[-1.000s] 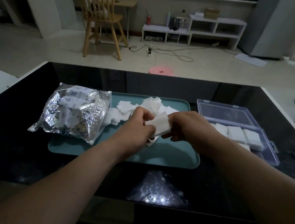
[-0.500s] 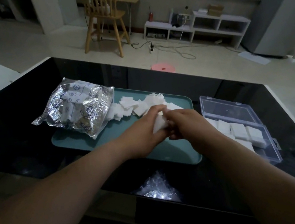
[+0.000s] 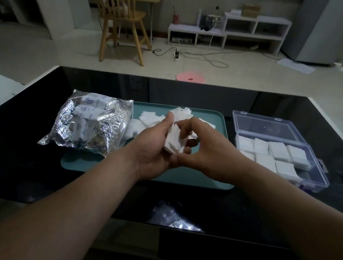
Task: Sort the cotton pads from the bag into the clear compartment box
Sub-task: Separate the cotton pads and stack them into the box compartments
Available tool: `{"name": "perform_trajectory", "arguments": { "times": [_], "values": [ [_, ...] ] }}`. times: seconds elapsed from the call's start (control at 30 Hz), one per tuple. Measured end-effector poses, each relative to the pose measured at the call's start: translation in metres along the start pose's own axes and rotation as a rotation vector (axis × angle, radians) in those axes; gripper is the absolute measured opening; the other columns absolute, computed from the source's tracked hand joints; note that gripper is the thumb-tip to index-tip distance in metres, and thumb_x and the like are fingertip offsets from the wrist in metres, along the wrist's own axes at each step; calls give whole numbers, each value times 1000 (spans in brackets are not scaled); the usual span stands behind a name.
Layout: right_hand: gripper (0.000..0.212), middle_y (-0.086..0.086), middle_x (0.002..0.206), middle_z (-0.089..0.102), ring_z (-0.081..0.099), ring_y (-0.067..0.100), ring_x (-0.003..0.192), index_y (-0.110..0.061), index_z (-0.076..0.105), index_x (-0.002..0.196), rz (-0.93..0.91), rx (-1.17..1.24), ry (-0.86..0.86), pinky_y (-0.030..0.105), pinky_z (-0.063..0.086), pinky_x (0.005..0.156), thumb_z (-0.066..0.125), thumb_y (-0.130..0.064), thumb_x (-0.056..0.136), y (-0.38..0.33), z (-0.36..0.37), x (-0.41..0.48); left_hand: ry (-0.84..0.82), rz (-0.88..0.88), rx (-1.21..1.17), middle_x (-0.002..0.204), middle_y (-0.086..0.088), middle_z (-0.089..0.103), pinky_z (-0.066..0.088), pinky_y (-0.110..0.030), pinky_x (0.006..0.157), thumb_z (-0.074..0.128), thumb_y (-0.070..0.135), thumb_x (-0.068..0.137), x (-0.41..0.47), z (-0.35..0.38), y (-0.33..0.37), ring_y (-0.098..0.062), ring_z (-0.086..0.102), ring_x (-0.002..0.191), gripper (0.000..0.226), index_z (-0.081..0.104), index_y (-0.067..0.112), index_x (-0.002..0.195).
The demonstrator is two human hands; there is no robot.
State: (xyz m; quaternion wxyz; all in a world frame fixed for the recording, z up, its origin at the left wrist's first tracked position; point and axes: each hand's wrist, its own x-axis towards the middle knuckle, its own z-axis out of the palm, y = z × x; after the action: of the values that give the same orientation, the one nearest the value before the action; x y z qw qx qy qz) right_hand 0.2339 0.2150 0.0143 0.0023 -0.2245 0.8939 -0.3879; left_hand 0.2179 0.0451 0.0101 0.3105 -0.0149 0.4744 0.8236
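at mid-frame i had the left hand [image 3: 151, 152] curled round a small stack of cotton pads [image 3: 174, 143], the right hand [image 3: 209, 149] pinching its edge, over the teal tray [image 3: 186, 178]. loose pads [image 3: 153, 119] lay beside the foil bag [image 3: 90, 123] at upper left. the clear box [image 3: 265, 124], lid open and part-filled, sat at right.

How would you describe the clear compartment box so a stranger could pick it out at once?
Start at the black table and find the teal tray in its middle. Right of the tray lies the clear compartment box, lid open. Unlike the crinkled silver bag at the tray's left end, it is rigid, see-through and holds white cotton pads in neat rows.
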Motion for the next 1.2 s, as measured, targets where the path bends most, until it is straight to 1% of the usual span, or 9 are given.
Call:
{"name": "perform_trajectory", "arguments": {
  "times": [0.13,0.3,0.43,0.5,0.6,0.73,0.8,1.07,1.2],
  "values": [
    [40,-9,116,64,60,5,99,-21,55,109,-42,-12,28,12,46,78,86,-24,83,-1,0,0,-11,-2,-22,107,-10,61,54,-32,62,34,57,106,3,-6,-3,-19,62,78,55,65,20,132],
    [42,-8,121,63,61,1,102,-25,57,117,-23,9,-34,11,47,82,84,-27,85,0,0,-1,-77,7,24,96,-3,62,51,-30,70,39,62,102,0,-3,-5,-16,56,82,52,75,24,103],
    [37,-15,125,66,60,0,118,-27,61,128,70,132,86,19,47,97,73,-40,95,3,-3,11,191,82,-71,95,-6,62,56,-26,58,64,33,100,6,-10,5,-12,56,70,28,65,19,124],
    [24,-11,115,70,66,5,107,-23,65,121,195,160,201,27,52,88,68,-35,100,6,-8,19,354,113,-173,84,-6,57,52,-22,48,65,19,98,8,-19,12,-12,55,62,18,62,16,115],
    [13,-5,99,74,68,13,87,-19,72,107,338,-24,130,31,52,70,63,-25,101,17,-5,26,470,125,-159,82,-7,55,44,-17,39,58,13,99,6,-28,14,-13,54,60,7,58,10,106],
    [21,-1,119,69,64,22,108,-24,70,114,301,-318,-51,35,52,88,66,-31,95,26,24,29,523,103,-105,71,-3,56,41,-16,40,57,14,99,6,-24,11,-12,50,58,5,61,12,98],
    [28,0,120,64,60,24,110,-26,65,115,282,-403,-64,38,50,86,68,-41,92,24,36,30,542,111,-122,64,0,53,43,-17,42,59,13,98,5,-23,11,-11,48,59,4,62,15,95],
    [14,0,103,63,61,27,96,-25,56,98,245,-507,-65,36,45,71,64,-34,90,29,40,34,550,87,-94,68,-1,52,49,-21,47,61,13,95,5,-27,8,-11,50,61,5,65,14,98],
    [20,-1,104,62,59,26,95,-27,55,102,178,-567,-60,37,45,72,62,-42,91,32,35,24,473,91,-87,73,-5,44,55,-26,54,58,20,96,4,-21,8,-16,47,62,13,61,11,104]
  ]
}}
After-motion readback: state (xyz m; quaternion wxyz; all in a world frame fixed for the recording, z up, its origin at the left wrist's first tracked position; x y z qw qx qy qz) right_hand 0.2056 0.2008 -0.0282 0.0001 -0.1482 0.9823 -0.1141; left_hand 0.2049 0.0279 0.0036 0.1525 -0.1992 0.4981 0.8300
